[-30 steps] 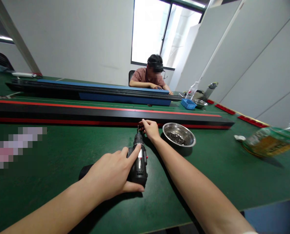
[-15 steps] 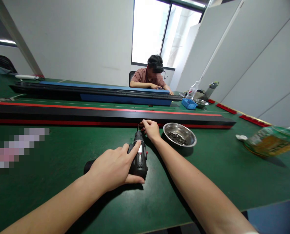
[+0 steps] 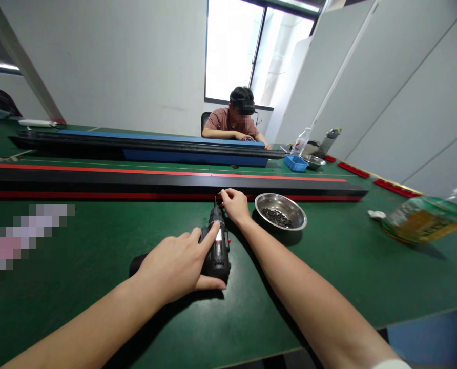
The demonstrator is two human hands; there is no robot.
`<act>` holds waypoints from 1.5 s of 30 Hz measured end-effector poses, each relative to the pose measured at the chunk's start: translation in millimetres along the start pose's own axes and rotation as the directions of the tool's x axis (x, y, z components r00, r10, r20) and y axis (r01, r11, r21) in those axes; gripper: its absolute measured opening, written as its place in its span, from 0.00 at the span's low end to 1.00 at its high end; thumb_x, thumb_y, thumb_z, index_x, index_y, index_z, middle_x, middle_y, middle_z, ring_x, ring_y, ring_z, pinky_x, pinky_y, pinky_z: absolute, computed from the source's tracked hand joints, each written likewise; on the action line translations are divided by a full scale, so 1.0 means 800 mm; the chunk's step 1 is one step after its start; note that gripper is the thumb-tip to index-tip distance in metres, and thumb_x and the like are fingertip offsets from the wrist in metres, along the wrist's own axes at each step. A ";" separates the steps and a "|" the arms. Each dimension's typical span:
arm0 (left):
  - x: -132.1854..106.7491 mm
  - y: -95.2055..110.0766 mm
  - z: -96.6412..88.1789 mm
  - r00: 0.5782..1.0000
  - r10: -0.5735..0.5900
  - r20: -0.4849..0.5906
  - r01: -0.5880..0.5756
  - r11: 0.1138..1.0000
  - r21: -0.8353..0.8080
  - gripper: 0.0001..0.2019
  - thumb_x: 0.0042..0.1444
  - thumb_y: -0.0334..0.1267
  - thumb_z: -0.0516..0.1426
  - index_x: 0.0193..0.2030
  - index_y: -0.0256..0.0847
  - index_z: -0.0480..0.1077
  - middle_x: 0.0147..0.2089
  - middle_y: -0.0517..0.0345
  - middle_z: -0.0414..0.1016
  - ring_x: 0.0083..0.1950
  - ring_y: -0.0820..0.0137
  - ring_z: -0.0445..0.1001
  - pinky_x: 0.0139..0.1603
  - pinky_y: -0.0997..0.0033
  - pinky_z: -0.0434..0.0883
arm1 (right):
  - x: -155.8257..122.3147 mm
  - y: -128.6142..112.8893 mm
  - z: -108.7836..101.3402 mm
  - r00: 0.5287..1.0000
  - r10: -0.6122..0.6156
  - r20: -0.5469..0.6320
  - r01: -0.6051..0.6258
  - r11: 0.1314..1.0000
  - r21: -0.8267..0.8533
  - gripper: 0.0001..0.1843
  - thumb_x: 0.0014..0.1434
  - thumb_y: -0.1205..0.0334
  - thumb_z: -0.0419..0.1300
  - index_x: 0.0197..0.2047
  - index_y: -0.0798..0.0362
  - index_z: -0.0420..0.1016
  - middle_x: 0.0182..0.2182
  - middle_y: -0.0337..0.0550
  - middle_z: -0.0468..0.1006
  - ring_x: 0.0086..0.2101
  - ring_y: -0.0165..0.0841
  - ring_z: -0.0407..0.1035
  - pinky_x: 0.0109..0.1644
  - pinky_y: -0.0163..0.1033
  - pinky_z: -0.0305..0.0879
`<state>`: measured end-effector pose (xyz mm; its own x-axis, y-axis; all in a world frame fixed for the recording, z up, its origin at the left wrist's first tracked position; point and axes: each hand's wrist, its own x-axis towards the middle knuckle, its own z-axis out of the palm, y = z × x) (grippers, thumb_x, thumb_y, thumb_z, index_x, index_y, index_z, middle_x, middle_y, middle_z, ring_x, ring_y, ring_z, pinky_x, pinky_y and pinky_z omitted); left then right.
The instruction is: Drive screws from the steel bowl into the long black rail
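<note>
Left hand (image 3: 180, 261) wraps a black drill (image 3: 217, 253) turned on its side, its bit (image 3: 215, 201) pointing away. Right hand (image 3: 235, 205) has bent fingers beside the bit's tip; whether they grip anything cannot be told. Just right of it, a steel bowl (image 3: 294, 209) holds small dark pieces (image 3: 276, 218). The step seems to be lining the bit up with the bar (image 3: 167, 179) just beyond; the next move calls for a steady, straight push. That bar is long and black, with red stripes along its top and bottom, running out of view at left. Farther off, a person (image 3: 228, 120) sits bent behind a blue strip (image 3: 193, 158).
</note>
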<state>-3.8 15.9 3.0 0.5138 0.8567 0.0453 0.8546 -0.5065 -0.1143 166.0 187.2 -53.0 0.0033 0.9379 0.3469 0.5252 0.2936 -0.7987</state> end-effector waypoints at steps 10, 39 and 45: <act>-0.013 0.007 -0.006 0.999 -0.016 0.041 0.017 0.999 -0.036 0.54 0.55 0.72 0.52 0.78 0.42 0.39 0.51 0.42 0.74 0.42 0.49 0.80 0.39 0.54 0.76 | 0.008 -0.056 -0.124 0.982 0.105 0.155 -0.029 0.902 -0.430 0.24 0.66 0.46 0.57 0.28 0.54 0.81 0.29 0.49 0.82 0.31 0.38 0.75 0.39 0.36 0.63; -0.016 0.008 -0.011 0.998 -0.021 0.067 0.025 0.998 -0.059 0.52 0.57 0.72 0.50 0.79 0.46 0.35 0.51 0.43 0.73 0.41 0.50 0.79 0.39 0.53 0.76 | -0.022 0.002 -0.201 0.826 0.496 0.268 -0.271 0.766 -0.582 0.05 0.43 0.69 0.72 0.25 0.52 0.81 0.19 0.39 0.77 0.19 0.30 0.70 0.24 0.32 0.61; -0.016 0.008 -0.011 0.997 -0.022 0.071 0.026 0.998 -0.059 0.52 0.57 0.71 0.50 0.79 0.44 0.36 0.51 0.43 0.73 0.41 0.50 0.79 0.39 0.53 0.76 | -0.017 0.004 -0.201 0.871 0.468 0.147 -0.308 0.755 -0.579 0.05 0.47 0.72 0.69 0.29 0.53 0.83 0.23 0.44 0.81 0.23 0.33 0.75 0.27 0.33 0.66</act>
<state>-4.3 1.0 10.4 0.4881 0.8725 -0.0227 0.8708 -0.4886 -0.0543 304.5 145.8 18.7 0.1238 0.9818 -0.1439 0.8884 -0.1743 -0.4247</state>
